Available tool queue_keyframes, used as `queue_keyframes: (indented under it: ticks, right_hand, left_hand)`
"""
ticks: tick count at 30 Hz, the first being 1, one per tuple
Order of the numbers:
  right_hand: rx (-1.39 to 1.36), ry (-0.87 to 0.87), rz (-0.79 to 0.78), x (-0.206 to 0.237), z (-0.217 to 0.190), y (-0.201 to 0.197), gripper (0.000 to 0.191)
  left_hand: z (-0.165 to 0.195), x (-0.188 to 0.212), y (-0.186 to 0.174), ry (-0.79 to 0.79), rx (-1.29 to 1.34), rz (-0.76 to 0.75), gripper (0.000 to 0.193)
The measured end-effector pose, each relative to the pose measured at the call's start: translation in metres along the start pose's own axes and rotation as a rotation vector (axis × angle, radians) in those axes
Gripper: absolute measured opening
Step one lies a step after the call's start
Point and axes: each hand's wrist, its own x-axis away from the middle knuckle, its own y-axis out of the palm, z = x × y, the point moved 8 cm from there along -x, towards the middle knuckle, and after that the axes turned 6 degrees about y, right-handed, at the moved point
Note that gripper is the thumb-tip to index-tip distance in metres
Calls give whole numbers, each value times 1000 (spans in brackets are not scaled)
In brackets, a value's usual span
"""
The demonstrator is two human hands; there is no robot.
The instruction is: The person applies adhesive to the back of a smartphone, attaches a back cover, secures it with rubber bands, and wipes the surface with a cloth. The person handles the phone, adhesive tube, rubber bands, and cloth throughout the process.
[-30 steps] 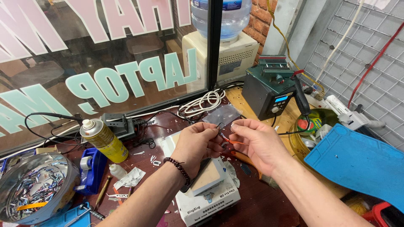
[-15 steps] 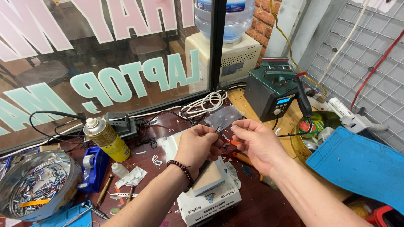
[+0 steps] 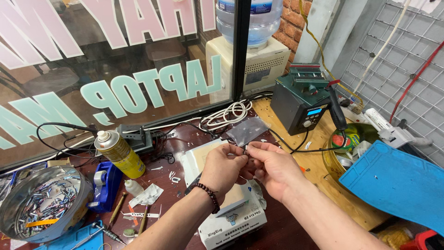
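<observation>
Your left hand (image 3: 225, 166) and right hand (image 3: 272, 167) meet fingertip to fingertip above the white box (image 3: 231, 221) on the desk (image 3: 296, 227), both pinching a tiny part (image 3: 245, 149) too small to make out. The spray can (image 3: 119, 154) stands well left of the box.

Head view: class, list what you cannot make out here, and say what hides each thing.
- The small part pinched between left hand and right hand: too small, covered by fingertips.
- White box: top hidden by both wrists.
- Round tin of small parts: cut off by the left edge, contents too small.
</observation>
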Motion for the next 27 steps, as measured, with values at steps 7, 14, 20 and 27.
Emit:
queue_keyframes:
  ticks: [7, 14, 20, 27]
  right_hand:
    - [-47, 33, 21, -4, 11, -2, 19]
    - [38, 63, 7, -7, 8, -3, 17]
    - [91, 62, -73, -8, 7, 4, 17]
    - [350, -173, -86, 6, -15, 28, 20]
  left_hand:
    - [0, 6, 2, -5, -56, 39, 13]
    - [3, 1, -11, 46, -131, 47, 14]
    - [1, -8, -19, 37, 14, 3, 16]
    - [2, 1, -33, -23, 93, 24, 14]
